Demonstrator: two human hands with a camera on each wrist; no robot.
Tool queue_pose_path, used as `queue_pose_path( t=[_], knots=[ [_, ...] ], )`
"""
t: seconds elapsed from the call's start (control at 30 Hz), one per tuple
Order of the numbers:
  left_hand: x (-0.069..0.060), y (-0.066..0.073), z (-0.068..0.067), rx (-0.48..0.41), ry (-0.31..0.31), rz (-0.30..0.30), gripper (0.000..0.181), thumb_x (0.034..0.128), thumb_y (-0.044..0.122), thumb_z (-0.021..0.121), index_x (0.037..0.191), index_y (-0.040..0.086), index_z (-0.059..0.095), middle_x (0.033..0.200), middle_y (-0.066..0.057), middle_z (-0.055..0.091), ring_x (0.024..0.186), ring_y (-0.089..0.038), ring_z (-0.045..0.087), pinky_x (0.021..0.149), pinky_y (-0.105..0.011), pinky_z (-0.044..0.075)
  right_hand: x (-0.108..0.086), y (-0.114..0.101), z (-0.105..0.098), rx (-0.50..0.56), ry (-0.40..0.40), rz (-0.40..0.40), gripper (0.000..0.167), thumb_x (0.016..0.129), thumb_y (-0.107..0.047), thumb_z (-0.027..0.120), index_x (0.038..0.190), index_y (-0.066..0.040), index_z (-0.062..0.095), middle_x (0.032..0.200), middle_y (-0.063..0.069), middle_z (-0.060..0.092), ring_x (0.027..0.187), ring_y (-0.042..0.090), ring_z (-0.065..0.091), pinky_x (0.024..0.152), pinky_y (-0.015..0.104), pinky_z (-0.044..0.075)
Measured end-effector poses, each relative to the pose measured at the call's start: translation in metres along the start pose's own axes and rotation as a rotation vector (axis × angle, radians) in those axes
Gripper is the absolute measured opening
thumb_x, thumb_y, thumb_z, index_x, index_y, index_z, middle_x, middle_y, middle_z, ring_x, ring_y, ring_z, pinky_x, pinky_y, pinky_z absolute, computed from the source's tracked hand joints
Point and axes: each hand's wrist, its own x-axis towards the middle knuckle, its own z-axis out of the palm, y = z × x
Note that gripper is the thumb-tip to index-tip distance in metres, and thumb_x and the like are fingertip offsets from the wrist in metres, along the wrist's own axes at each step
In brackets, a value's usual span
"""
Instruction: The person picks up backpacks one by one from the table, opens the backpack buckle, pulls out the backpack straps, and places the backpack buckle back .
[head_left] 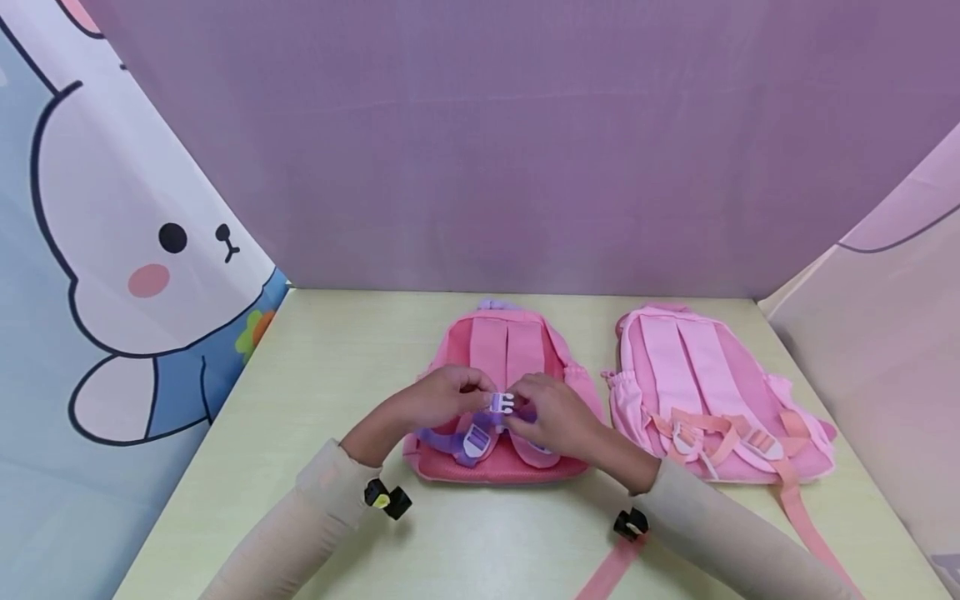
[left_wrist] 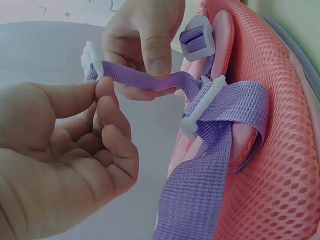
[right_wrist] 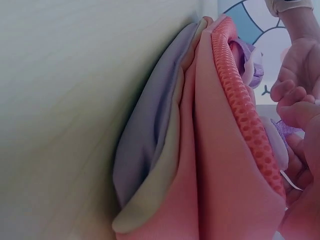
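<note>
A pink backpack (head_left: 487, 350) lies on the table with its shoulder straps facing up. Above its lower part, my left hand (head_left: 442, 396) pinches a white side-release buckle (head_left: 502, 403) at its base, between thumb and index finger. The buckle's prongs point right. My right hand (head_left: 558, 417) holds the purple webbing strap (left_wrist: 132, 79) just behind the buckle, its thumb laid along the webbing in the left wrist view. A white strap adjuster (left_wrist: 202, 107) is threaded with purple webbing near the pink mesh. In the right wrist view, the fingers partly hide the strap.
A second, lighter pink backpack (head_left: 701, 358) lies to the right, with tangled coral straps (head_left: 720, 429) on it. One coral strap end (head_left: 806, 517) trails toward the table's front edge, and another coral strap (head_left: 611, 571) lies under my right forearm. Fabric walls (head_left: 487, 150) enclose the table.
</note>
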Motion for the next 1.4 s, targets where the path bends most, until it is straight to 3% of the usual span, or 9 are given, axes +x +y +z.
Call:
queue_pose_path(
  t=[0.2, 0.33, 0.6, 0.87, 1.2, 1.4],
  knots=[
    [-0.005, 0.002, 0.002, 0.037, -0.083, 0.087, 0.014, 0.1036, 0.014, 0.057, 0.103, 0.013, 0.071, 0.089, -0.018, 0.066, 0.07, -0.021, 0.052, 0.062, -0.023, 0.043, -0.005, 0.003, -0.002, -0.008, -0.015, -0.031, 0.022, 0.084, -0.019, 0.082, 0.103, -0.016, 0.071, 0.094, -0.005, 0.067, 0.088, 0.008, 0.061, 0.078, 0.024, 0.055],
    [-0.005, -0.001, 0.005, 0.157, -0.106, 0.108, 0.013, 0.1031, 0.013, 0.058, 0.101, 0.014, 0.071, 0.083, -0.007, 0.064, 0.072, -0.012, 0.055, 0.065, -0.022, 0.046, -0.009, 0.005, -0.003, -0.019, -0.035, -0.062, 0.021, 0.083, -0.019, 0.083, 0.1, -0.017, 0.071, 0.094, -0.005, 0.067, 0.088, 0.009, 0.06, 0.078, 0.025, 0.055],
    [-0.001, -0.01, 0.015, 0.432, -0.07, 0.24, 0.013, 0.1021, 0.009, 0.058, 0.101, 0.011, 0.072, 0.085, 0.005, 0.065, 0.074, -0.002, 0.056, 0.068, -0.019, 0.05, -0.014, 0.009, -0.005, -0.052, -0.088, -0.123, 0.018, 0.085, -0.018, 0.082, 0.101, -0.017, 0.073, 0.096, -0.007, 0.068, 0.092, 0.011, 0.062, 0.084, 0.028, 0.056],
    [0.002, -0.014, 0.021, 0.598, -0.014, 0.235, 0.013, 0.1019, 0.014, 0.061, 0.106, 0.012, 0.073, 0.093, 0.006, 0.067, 0.081, -0.003, 0.057, 0.077, -0.019, 0.052, -0.017, 0.013, -0.005, -0.075, -0.101, -0.206, 0.014, 0.088, -0.025, 0.081, 0.098, -0.02, 0.074, 0.096, -0.008, 0.067, 0.093, 0.008, 0.061, 0.086, 0.029, 0.056],
    [0.0, -0.014, 0.022, 0.596, -0.013, 0.205, 0.014, 0.1013, 0.014, 0.061, 0.108, 0.012, 0.073, 0.101, 0.004, 0.069, 0.089, -0.006, 0.059, 0.086, -0.025, 0.054, -0.02, 0.012, 0.0, -0.235, -0.068, -0.337, 0.012, 0.087, -0.033, 0.081, 0.089, -0.022, 0.077, 0.094, -0.006, 0.065, 0.091, 0.012, 0.059, 0.086, 0.032, 0.053],
    [-0.001, -0.013, 0.018, 0.56, 0.012, 0.225, 0.013, 0.1016, 0.014, 0.061, 0.108, 0.012, 0.073, 0.099, 0.005, 0.068, 0.087, -0.006, 0.059, 0.085, -0.025, 0.054, -0.021, 0.01, 0.007, -0.356, -0.028, -0.426, 0.014, 0.083, -0.036, 0.084, 0.09, -0.026, 0.078, 0.097, -0.006, 0.065, 0.092, 0.013, 0.059, 0.085, 0.031, 0.053]
  ],
)
